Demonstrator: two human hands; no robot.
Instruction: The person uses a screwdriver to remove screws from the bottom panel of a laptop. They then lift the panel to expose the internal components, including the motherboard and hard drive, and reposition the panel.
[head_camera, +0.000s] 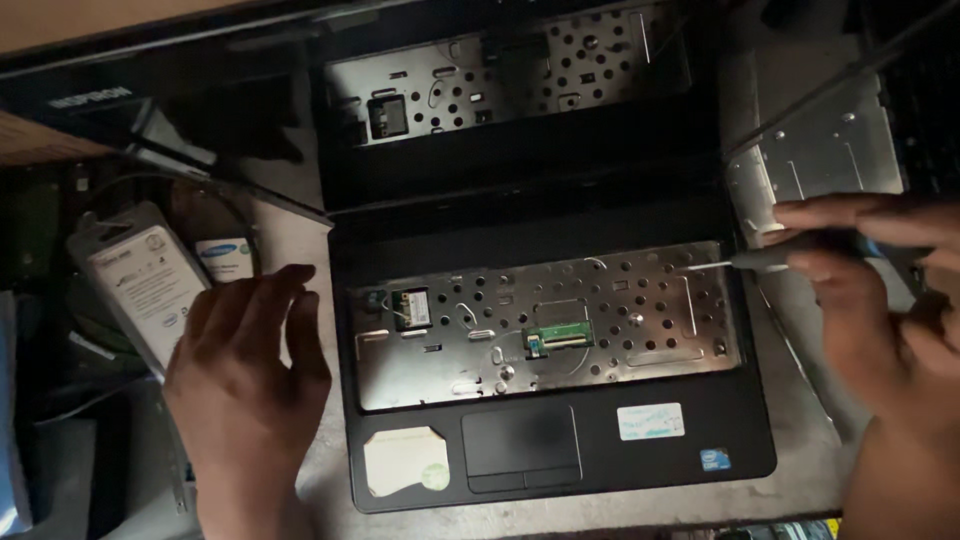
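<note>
Screwdriver (760, 260) in right hand (880, 300) | left hand (245, 370) beside laptop (560, 460) | boxes (150, 280) left

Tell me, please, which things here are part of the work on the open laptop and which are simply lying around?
In use:
- laptop with its keyboard removed, metal plate bare
- screwdriver in the right hand, tip at the plate
- left hand, open beside the laptop

Lying about:
- white packaged part
- metal bracket
- cables
</note>
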